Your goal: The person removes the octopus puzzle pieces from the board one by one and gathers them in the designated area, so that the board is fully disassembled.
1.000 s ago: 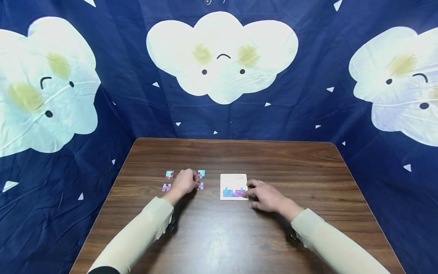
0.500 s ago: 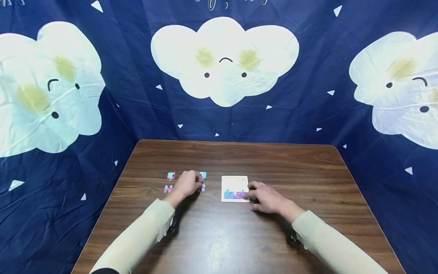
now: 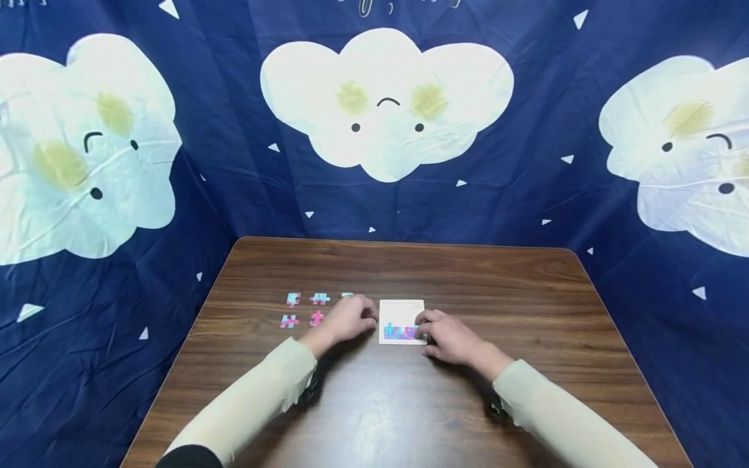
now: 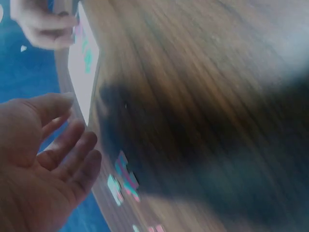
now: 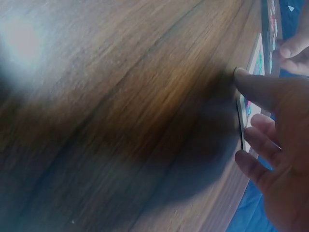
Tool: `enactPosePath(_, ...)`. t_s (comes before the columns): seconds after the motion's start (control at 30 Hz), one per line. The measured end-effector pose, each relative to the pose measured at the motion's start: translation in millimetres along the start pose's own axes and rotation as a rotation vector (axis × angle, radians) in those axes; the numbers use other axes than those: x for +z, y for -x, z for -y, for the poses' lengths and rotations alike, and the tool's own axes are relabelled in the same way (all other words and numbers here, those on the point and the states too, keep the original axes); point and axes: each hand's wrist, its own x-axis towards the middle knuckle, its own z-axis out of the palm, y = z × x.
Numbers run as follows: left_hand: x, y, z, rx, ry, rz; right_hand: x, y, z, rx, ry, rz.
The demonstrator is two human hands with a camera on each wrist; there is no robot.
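Observation:
My left hand (image 3: 351, 318) is over the table just left of a square white puzzle board (image 3: 401, 312). In the left wrist view its fingers curl loosely and the thumb extends toward the board, with no piece showing between them. Coloured pieces fill a strip along the board's lower edge. My right hand (image 3: 453, 337) rests with its fingertips on the board's right edge, over the lower right pieces. In the right wrist view its thumb and fingers (image 5: 260, 140) lie spread along that edge.
Loose puzzle pieces lie in two rows left of the board: a top-left piece (image 3: 293, 299), a top-middle piece (image 3: 319, 299), a bottom-left piece (image 3: 289, 321) and a pink piece (image 3: 316, 318) among them. My left hand partly covers those at the right. A dark blue cloud-print cloth (image 3: 386, 208) surrounds the wooden table (image 3: 374, 403).
My left hand has moved right from the loose pieces to the board's left side, uncovering the middle pieces. My right hand has shifted slightly left, its fingers further over the board.

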Motion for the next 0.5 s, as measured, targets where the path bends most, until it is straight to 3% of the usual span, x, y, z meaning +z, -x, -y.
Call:
enactPosePath(0.23, 5.0, -10.3, -14.2, 0.075, -0.027, 0.038, -0.4, -3.3, 6.3, -0.007, -0.026, 0.019)
enactPosePath(0.5, 10.1, -21.4, -24.4, 0.039, -0.049, 0.129, -0.4, -8.4, 8.1, -0.043, 0.012, 0.055)
